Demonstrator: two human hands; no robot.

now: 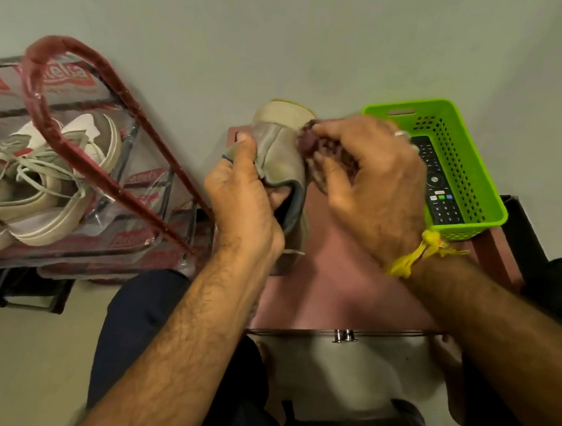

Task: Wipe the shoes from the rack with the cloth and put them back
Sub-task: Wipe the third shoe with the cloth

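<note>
Above the pink table (pixel 351 284), the left hand (pixel 244 197) grips a beige shoe (pixel 277 146) by its collar; the right hand (pixel 372 176) clamps a maroon cloth (pixel 314 148) against the shoe's side.

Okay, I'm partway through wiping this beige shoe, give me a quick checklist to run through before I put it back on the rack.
1. Left hand grips the beige shoe firmly at its opening: ok.
2. Right hand holds the maroon cloth against the shoe's side: ok.
3. Shoe wiped clean all over: cannot tell, the far side and sole are hidden.
4. Free space on the rack beside the laced sneakers: cannot tell, the plastic wrap blurs the shelf.
5. Path clear of the green basket holding the remote: ok, it sits on the opposite side from the rack.
</note>
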